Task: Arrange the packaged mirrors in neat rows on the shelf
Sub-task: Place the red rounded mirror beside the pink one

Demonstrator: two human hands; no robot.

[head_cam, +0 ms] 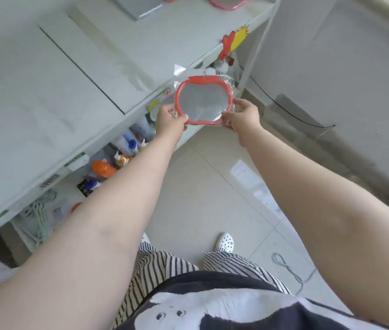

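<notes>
left hand (170, 120) + right hand (244, 117): pinching mirror (203, 101) by lower corners | mirror flat, off shelf (74, 75) edge | shelf lies left | left nearer

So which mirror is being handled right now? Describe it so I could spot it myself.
Start at the white shelf on the left and follow its front edge to the right end. Just off that edge, the left hand and right hand pinch a red-framed mirror in clear wrap. It alone is off the shelf.
</notes>
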